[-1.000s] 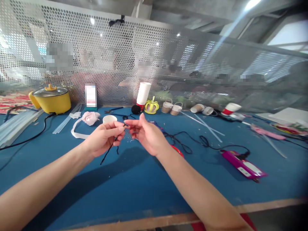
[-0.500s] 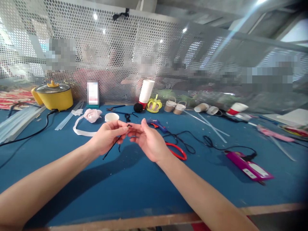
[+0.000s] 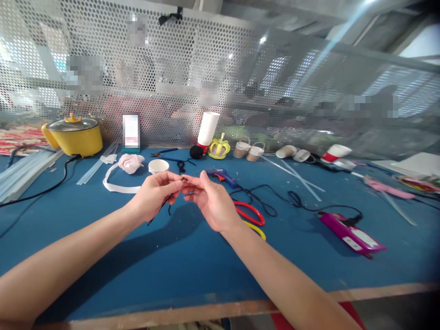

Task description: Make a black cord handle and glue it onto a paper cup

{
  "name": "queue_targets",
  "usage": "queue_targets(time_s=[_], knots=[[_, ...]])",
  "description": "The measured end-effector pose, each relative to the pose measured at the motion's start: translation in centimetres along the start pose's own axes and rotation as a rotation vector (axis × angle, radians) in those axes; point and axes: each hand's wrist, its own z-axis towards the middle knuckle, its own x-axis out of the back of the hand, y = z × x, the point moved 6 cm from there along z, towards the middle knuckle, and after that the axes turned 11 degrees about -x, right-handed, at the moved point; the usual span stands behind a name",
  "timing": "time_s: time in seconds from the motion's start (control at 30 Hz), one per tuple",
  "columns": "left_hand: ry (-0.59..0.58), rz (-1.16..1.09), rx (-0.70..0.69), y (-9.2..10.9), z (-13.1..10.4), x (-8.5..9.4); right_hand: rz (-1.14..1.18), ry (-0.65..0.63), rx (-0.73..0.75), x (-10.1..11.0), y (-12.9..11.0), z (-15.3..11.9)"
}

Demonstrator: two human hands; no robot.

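My left hand (image 3: pixel 155 195) pinches a thin black cord (image 3: pixel 160 213) between thumb and fingers, its loose ends hanging below toward the table. The fingertips of my right hand (image 3: pixel 216 201) meet the left ones at a small dark knot-like bit of the cord. Whether it is a knot is too small to tell. Under the right wrist lie a red-handled and yellow-handled tool, likely scissors (image 3: pixel 252 213), partly covered by my arm. Just beyond the hands are a white paper cup (image 3: pixel 158 166) and a blue glue gun (image 3: pixel 225 178).
A white ribbon with a pink fabric rose (image 3: pixel 130 163) lies left, near a yellow electric pot (image 3: pixel 75 137). Stacked paper cups (image 3: pixel 208 128), a yellow crown-like piece (image 3: pixel 219 147) and small brown buckets (image 3: pixel 242 147) stand at the back. A purple power strip (image 3: pixel 352 234) with black cable lies right.
The view has shifted slightly, so more of the yellow handle shows beside my right forearm. Both hands keep their hold on the black cord, with little visible movement.
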Motion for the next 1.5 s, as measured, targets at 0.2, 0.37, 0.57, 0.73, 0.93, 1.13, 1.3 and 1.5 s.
queue_targets(time_s=[0.2,0.37,0.57,0.73,0.93,1.13,1.3,1.5], knots=[[0.007,0.055,-0.064,-0.10,0.06,0.13,0.006,0.008,-0.007,-0.02,0.19,-0.14],[0.005,0.113,-0.101,-0.19,0.05,0.40,0.013,0.000,-0.002,-0.04,0.29,-0.15],[-0.001,0.141,-0.135,-0.46,0.11,0.55,-0.014,0.001,0.039,-0.04,0.20,-0.17],[0.003,0.159,-0.133,-0.35,0.01,0.40,-0.030,-0.014,0.056,-0.19,0.17,-0.39],[0.034,0.206,-0.144,0.22,-0.11,0.29,-0.011,-0.035,0.039,-0.16,0.15,-0.47],[0.049,0.221,-0.162,0.33,-0.01,0.60,0.034,-0.076,-0.037,-0.07,0.40,-0.21],[0.053,0.182,-0.168,0.24,0.11,0.63,0.014,-0.083,-0.028,-0.07,0.36,-0.23],[0.011,0.192,-0.149,0.20,0.16,0.45,0.002,-0.094,-0.018,-0.14,0.30,-0.40]])
